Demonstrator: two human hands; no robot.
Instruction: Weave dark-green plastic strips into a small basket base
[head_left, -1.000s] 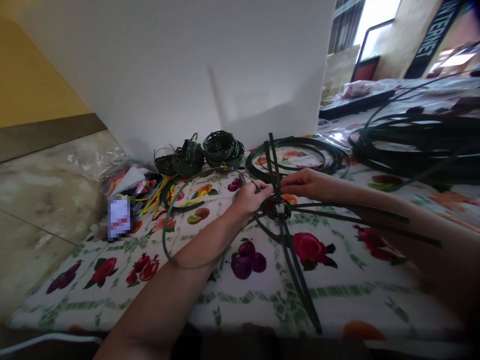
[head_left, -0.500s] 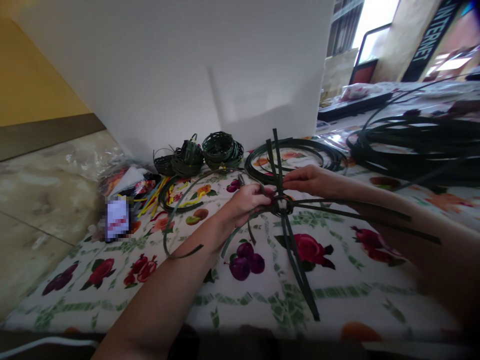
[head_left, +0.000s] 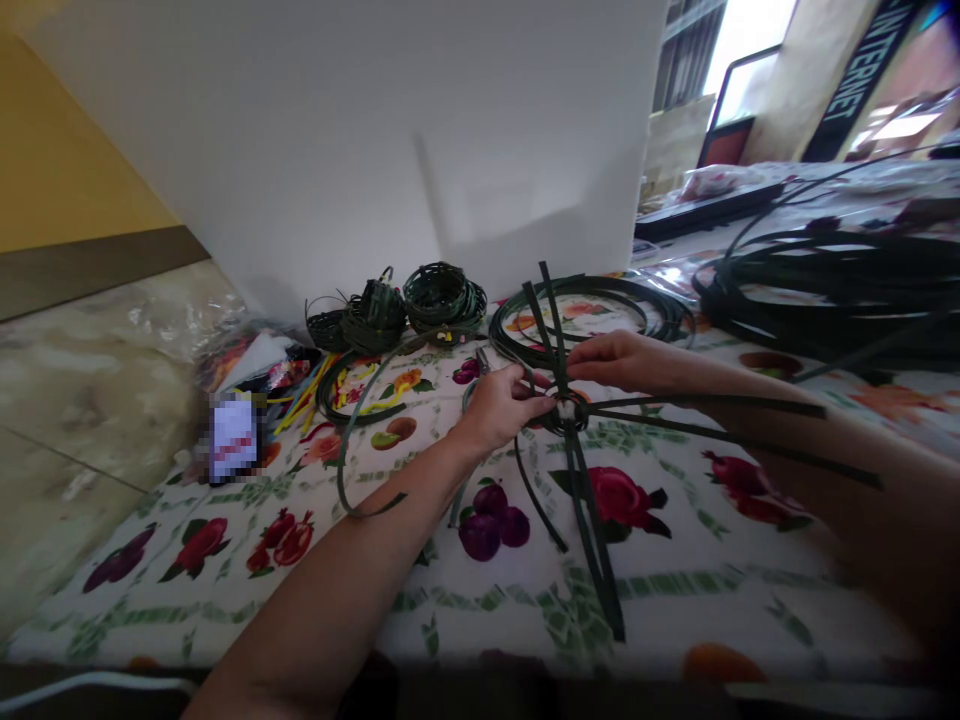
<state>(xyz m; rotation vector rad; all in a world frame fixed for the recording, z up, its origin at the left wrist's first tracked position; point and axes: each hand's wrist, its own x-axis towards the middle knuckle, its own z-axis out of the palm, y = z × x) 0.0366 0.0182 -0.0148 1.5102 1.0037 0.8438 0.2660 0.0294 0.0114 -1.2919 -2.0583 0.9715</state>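
Observation:
A star of dark green flat strips lies on the fruit-patterned tablecloth, crossing at a small woven hub. My left hand is closed, pinching a long thin weaving strip right at the hub's left side; that strip loops away leftward over the cloth. My right hand rests on the hub's upper right with fingers closed on the upright spokes.
Small woven green rings and a coil of strip sit against a white board. A big bundle of dark strips lies at right. Yellow strips and packets lie at left near the table's edge.
My left hand has slid right to the hub, pulling the thin strip along. The near spokes have swung slightly and the loose loop has shifted on the cloth.

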